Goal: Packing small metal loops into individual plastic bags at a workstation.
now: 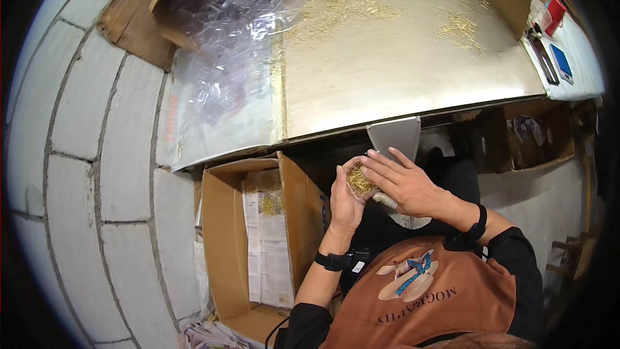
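Note:
In front of my body, my left hand [347,205] is cupped around a small clear container of thin gold-coloured pieces [359,181]. My right hand [407,187] lies over the container's right side, its fingers stretched out flat and slanting up to the left. Part of the container is hidden under that palm. Something whitish [385,200] shows at the right thumb; whether it is a wrapping or a separate thing, I cannot tell. More thin gold-coloured pieces [349,10] lie scattered over the far part of the metal tabletop [400,84] ahead.
A heap of clear plastic cases [223,52] spills from a box at the far left. Below the table edge, a cardboard box [226,245] holds newspaper and some gold pieces. At the far right are a red object [554,14] and a blue device [561,60].

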The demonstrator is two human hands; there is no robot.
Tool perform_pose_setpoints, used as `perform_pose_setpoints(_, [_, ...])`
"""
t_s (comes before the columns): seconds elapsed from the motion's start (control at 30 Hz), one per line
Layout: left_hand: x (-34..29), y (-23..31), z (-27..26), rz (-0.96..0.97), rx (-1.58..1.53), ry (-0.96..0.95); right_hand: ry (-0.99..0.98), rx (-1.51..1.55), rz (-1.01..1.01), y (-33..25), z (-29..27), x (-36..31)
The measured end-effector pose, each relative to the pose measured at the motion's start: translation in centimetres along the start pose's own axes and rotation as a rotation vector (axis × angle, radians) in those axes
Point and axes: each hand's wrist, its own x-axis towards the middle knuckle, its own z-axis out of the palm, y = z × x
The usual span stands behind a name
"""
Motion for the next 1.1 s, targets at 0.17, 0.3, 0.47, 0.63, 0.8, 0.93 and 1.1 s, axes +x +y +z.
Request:
perform_pose_setpoints(0.17, [-0.5,3.9,-0.9,0.038,0.125,0.052,-0.042,-0.039,-0.123,-1.2,-0.3,3.2])
perform_pose_setpoints(0.3, [-2.2,8.1,-2.4,0.08,0.268,0.14,0.094,0.148,-0.154,-2.6,-1.0,5.0])
perform_pose_setpoints(0.47, [-3.7,10.4,-4.8,0.171,0.327,0.184,0.049,0.102,-0.252,-5.3,-0.4,9.1])
perform_pose_setpoints(0.63, [-4.4,11.5,-5.8,0.245,0.228,0.211,-0.053,-0.068,-0.35,-7.6,2.7,11.6])
perform_pose_setpoints(0.8, [-5.5,12.9,-8.3,0.256,0.208,0.194,-0.087,-0.019,-0.376,-9.1,4.3,13.3])
perform_pose_setpoints(0.93, [-5.8,14.2,-10.9,0.295,0.19,0.262,-0.086,0.039,-0.392,-10.3,6.2,15.6])
perform_pose_setpoints(1.1, [-7.2,17.2,-15.9,0.308,0.251,0.513,0.098,0.213,-0.276,-9.1,3.6,15.2])
